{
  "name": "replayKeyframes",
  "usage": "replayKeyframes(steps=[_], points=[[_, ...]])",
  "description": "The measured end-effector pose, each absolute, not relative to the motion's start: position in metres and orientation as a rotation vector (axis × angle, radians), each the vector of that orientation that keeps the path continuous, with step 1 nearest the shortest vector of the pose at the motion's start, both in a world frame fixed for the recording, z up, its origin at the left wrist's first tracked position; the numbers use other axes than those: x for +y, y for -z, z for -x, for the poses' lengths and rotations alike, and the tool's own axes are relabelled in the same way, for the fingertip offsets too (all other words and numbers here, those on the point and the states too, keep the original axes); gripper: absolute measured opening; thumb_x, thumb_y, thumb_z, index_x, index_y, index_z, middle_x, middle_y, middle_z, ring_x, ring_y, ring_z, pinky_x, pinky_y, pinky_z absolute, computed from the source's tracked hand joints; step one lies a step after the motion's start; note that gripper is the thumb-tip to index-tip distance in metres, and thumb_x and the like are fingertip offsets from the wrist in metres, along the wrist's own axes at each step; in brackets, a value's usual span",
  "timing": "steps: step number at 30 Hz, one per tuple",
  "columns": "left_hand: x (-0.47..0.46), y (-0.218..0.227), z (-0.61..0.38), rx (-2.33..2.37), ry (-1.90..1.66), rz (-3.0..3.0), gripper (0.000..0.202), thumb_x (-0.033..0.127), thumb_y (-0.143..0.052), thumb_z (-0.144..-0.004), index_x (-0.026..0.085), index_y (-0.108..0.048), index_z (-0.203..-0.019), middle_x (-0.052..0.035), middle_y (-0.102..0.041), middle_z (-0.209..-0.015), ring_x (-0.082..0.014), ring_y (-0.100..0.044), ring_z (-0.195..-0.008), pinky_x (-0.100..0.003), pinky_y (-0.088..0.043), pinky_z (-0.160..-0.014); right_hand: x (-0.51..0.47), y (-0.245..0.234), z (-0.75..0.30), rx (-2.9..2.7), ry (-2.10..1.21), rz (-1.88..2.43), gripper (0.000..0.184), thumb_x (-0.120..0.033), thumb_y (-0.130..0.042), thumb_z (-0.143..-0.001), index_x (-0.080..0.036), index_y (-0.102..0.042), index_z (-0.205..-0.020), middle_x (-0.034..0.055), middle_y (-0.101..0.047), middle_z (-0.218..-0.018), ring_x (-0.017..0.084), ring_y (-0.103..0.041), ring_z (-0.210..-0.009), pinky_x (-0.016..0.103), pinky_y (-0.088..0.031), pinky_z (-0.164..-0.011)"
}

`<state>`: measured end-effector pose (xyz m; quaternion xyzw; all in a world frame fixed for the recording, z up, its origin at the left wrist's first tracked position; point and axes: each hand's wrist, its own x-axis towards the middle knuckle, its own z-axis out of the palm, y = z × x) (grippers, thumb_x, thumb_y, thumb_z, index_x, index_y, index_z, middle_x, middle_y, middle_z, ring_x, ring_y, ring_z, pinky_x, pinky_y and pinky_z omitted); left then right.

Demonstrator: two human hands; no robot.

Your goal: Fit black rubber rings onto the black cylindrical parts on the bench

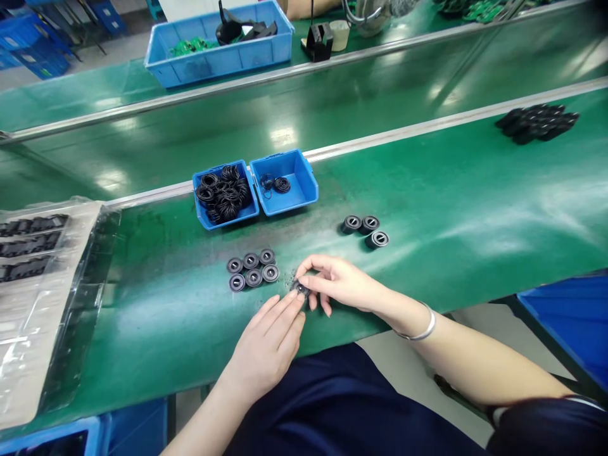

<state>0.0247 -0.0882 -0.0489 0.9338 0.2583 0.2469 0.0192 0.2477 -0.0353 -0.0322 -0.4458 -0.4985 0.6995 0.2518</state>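
Observation:
A small black round part [300, 289] with a bright mark at its centre stands on the green table between my hands. My left hand [270, 342] has its fingers close together, the tips pressed against the near left side of this part. From the right, my right hand [339, 280] pinches its upper edge with thumb and index finger, the other fingers curled loosely beneath. The fingertips cover much of the part. Just left of it sit several similar black round parts [253, 277] in two rows. Farther right stand three taller black round parts [370, 224].
Behind are a blue bin [202, 218] of black rings and a blue bin [304, 180] with a few rings. Clear plastic trays [71, 297] of black parts lie left. Black pieces [536, 122] cluster far right. A larger blue crate [218, 66] stands beyond the metal rail.

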Motion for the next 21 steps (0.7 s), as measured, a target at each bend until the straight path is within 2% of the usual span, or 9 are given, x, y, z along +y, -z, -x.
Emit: replayKeyframes(steps=[3,7,13,21], points=[[-0.092,0.049,-0.023,0.798,-0.737,-2.904,0.030,0.004,-0.061,-0.089,0.005,-0.064,-0.119,-0.0190,-0.061,-0.138,-0.0292,-0.049,-0.138,-0.045,-0.044,-0.113,-0.031,0.027,-0.246,-1.343,-1.982,1.244,0.017,-0.031,-0.061,-0.091,-0.015,-0.058,-0.096,-0.0013,-0.064,-0.060,0.011,-0.059,-0.043,0.017,-0.048,-0.035],[-0.092,0.049,-0.023,0.814,-0.703,-2.907,0.028,0.005,-0.058,-0.091,0.007,-0.065,-0.118,-0.0168,-0.062,-0.138,-0.0269,-0.050,-0.138,-0.041,-0.046,-0.108,-0.019,0.017,-0.242,-1.356,-2.083,1.303,0.016,-0.028,-0.067,-0.086,-0.015,-0.058,-0.093,-0.0006,-0.064,-0.067,0.011,-0.063,-0.049,0.014,-0.046,-0.033],[-0.093,0.048,-0.022,0.835,-0.649,-2.927,0.029,0.008,-0.055,-0.093,0.007,-0.064,-0.120,-0.0155,-0.060,-0.141,-0.0257,-0.050,-0.138,-0.038,-0.045,-0.104,-0.006,0.011,-0.238,-1.401,-2.177,1.354,0.012,-0.018,-0.067,-0.082,-0.014,-0.059,-0.090,-0.0011,-0.066,-0.064,0.008,-0.061,-0.044,0.011,-0.044,-0.033],[-0.096,0.051,-0.020,0.834,-0.595,-2.942,0.030,0.010,-0.054,-0.094,0.008,-0.064,-0.122,-0.0149,-0.054,-0.147,-0.0277,-0.046,-0.140,-0.040,-0.043,-0.104,-0.017,0.020,-0.243,-1.157,-2.186,1.250,0.015,-0.023,-0.063,-0.088,-0.011,-0.063,-0.096,-0.0008,-0.063,-0.056,0.009,-0.059,-0.045,0.016,-0.050,-0.041]])
